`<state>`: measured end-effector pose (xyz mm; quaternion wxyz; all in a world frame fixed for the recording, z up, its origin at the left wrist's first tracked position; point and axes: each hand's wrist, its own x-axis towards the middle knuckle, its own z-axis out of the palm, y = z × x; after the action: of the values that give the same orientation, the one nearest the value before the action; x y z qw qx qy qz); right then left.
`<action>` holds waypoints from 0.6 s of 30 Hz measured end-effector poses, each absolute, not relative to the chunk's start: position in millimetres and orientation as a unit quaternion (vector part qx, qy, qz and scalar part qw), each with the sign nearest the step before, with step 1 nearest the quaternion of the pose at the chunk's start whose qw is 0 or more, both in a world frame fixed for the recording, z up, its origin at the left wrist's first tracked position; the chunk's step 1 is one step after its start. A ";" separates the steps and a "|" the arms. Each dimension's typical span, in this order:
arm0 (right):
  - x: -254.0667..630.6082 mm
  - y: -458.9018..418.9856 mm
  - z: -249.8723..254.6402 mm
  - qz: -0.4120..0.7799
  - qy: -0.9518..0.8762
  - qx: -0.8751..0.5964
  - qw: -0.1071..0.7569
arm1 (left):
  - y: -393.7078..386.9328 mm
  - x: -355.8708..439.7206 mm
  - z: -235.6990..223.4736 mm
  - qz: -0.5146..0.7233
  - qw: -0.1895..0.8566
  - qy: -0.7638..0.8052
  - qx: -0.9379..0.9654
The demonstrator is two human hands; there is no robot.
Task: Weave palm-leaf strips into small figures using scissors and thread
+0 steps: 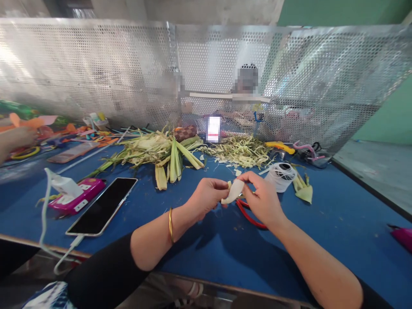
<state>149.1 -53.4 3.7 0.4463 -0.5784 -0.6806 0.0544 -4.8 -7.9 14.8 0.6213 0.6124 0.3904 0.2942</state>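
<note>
Between my two hands is a pale, cream-coloured strip of husk (236, 190), curled and held just above the blue table. My left hand (207, 198) pinches its lower left end, thumb against fingers. At the strip's upper right, my right hand (262, 198) grips it with closed fingers. Red-handled scissors (249, 214) lie on the table beneath my right hand, their blades mostly hidden. Just behind that hand stands a spool of white thread (280, 177). A folded green husk piece (303, 189) rests to the right of the spool.
A heap of green husks (148, 148) and a pile of shredded trimmings (246, 151) lie toward the perforated metal screen (219, 56). At left are a charging phone (103, 207) and a pink power strip (77, 198). Another person's hand (16, 139) holds orange pieces at far left.
</note>
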 end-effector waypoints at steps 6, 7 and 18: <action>149.3 -48.1 -1.1 0.141 -0.631 -0.614 0.452 | -5.6 -4.4 12.9 0.276 0.680 0.366 0.572; 149.7 -47.7 -1.4 0.134 -0.627 -0.612 0.463 | -5.6 -4.1 12.7 0.278 0.695 0.362 0.556; 153.6 -47.1 -0.5 0.087 -0.632 -0.657 0.403 | -5.5 -4.9 11.2 0.232 0.713 0.341 0.567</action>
<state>153.6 -47.1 -0.5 0.4026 -0.6567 -0.6317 0.0874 -4.9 -5.5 11.2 0.7130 0.5671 0.3408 0.2321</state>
